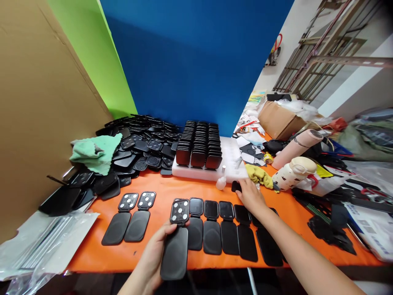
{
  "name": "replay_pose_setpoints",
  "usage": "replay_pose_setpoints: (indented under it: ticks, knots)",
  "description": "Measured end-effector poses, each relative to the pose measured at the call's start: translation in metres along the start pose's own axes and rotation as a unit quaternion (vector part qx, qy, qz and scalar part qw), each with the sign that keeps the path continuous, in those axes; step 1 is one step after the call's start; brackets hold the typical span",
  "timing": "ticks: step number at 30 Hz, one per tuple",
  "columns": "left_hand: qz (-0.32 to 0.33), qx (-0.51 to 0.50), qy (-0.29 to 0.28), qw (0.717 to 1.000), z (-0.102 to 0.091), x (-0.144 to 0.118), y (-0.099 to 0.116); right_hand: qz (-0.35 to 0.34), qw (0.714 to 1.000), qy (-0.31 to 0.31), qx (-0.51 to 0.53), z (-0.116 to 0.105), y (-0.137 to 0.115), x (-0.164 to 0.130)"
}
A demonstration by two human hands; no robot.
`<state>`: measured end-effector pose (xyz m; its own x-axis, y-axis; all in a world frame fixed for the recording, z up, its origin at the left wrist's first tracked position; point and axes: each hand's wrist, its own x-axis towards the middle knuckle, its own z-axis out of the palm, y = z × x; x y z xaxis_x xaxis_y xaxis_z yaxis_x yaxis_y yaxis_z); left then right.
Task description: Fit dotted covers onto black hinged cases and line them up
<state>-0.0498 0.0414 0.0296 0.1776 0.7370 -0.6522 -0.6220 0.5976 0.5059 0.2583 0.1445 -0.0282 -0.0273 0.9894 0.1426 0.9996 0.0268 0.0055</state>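
We hold a black hinged case (176,241) in our left hand (153,258), fingers clamped along its lower panel and thumb up near the hinge, so the upper square panel with its white dots faces us. It hangs at the near edge of the orange table (92,254), just left of the row of open cases (227,229) laid flat side by side; held this way, the inside stays in plain sight.

Our right hand (251,196) reaches forward over that row, fingers curled together on a small black piece (236,186) that sits just in front of the white foam tray (233,157). We judge the hand is pinching it, though the fingertips are partly hidden.

The tray carries upright black panels (199,145) packed in tight rows, standing on edge so they stay separate and easy to pick. Two small pale pegs stand on its bare part. To the left, two more open cases with dotted panels (132,217) lie apart from the main row. Behind them a loose heap of black shells (141,143) spreads toward the wall, with a green cloth (96,151) draped on it. On the right, a cardboard box (279,121) holds white wrapping, and a patterned bottle (294,172) lies beside a yellow rag (259,174).
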Motion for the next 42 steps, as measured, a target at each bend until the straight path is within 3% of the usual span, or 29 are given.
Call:
replay_pose_setpoints:
  ticks: [4, 11, 15, 18, 19, 21, 23, 24, 26, 42]
  knots:
    - [-0.016, -0.001, -0.014, 1.0, 0.004, 0.001, -0.008, 0.014, 1.0, -0.003, 0.017, -0.002, 0.0, 0.002]
    - [0.018, 0.055, -0.021, 0.998, 0.007, 0.001, -0.015, -0.009, 0.996, -0.026, 0.08, -0.014, 0.009, -0.005]
    - [0.014, 0.049, -0.051, 0.997, 0.015, 0.005, -0.022, 0.005, 0.993, -0.017, 0.116, -0.031, 0.012, -0.025]
    - [0.04, 0.057, -0.084, 0.994, 0.025, 0.008, -0.03, 0.03, 0.974, -0.034, 0.221, -0.047, -0.007, -0.048]
    - [0.042, 0.067, -0.092, 0.993, 0.028, 0.009, -0.033, 0.048, 0.945, -0.066, 0.318, -0.051, -0.019, -0.056]
    - [0.048, 0.096, -0.103, 0.989, 0.034, 0.011, -0.038, 0.084, 0.847, -0.127, 0.509, -0.057, -0.046, -0.069]
    - [0.077, 0.13, -0.112, 0.982, 0.038, 0.014, -0.043, 0.101, 0.756, -0.168, 0.624, -0.06, -0.073, -0.078]
    - [0.092, 0.145, -0.116, 0.978, 0.039, 0.015, -0.045, 0.099, 0.728, -0.18, 0.654, -0.061, -0.085, -0.08]
    - [0.112, 0.167, -0.123, 0.972, 0.04, 0.017, -0.049, 0.089, 0.703, -0.2, 0.677, -0.059, -0.101, -0.081]
    - [0.091, 0.182, -0.12, 0.972, 0.038, 0.016, -0.052, 0.136, 0.698, -0.2, 0.674, -0.049, -0.116, -0.087]
